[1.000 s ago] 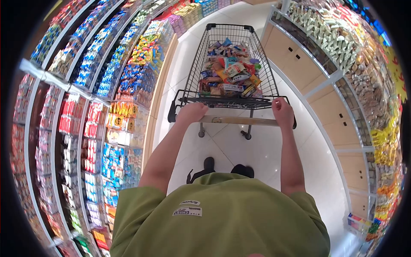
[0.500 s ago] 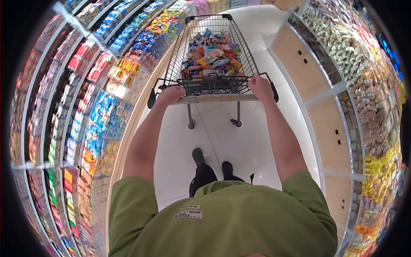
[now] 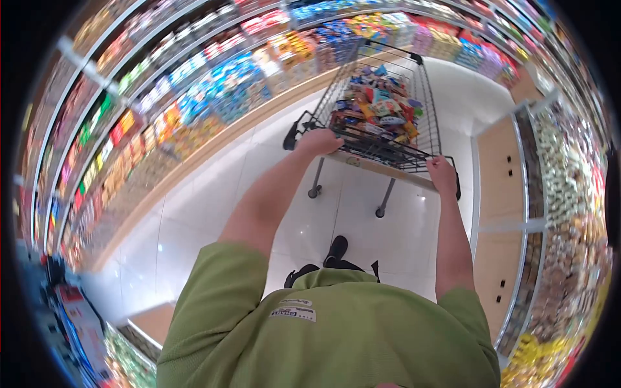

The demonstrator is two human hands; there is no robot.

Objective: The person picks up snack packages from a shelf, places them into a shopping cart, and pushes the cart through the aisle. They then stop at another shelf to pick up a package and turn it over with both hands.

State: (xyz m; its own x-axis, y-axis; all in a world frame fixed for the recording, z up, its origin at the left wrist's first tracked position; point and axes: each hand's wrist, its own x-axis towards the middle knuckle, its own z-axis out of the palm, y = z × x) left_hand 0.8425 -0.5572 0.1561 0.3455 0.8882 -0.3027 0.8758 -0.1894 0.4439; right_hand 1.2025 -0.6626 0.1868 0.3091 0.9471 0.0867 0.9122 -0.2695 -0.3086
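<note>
hands: left hand (image 3: pixel 319 141) and right hand (image 3: pixel 442 175) both wrapped tight on the cart handle (image 3: pixel 378 165)
cart (image 3: pixel 414 97): wire mesh, piled with glossy snack packs (image 3: pixel 375 110), upper middle
around: packed shelves (image 3: pixel 194 97) curving upper left, shiny white floor (image 3: pixel 213 194)

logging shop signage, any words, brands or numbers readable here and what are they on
None can be read for sure.
Patches on the green shirt: two lines of print, too small and blurred.
Label on the cart handle, between the left hand and right hand: illegible.
Packets in the shopping cart: printing blurred.
Packets on the shelves: colours only, no legible words.
</note>
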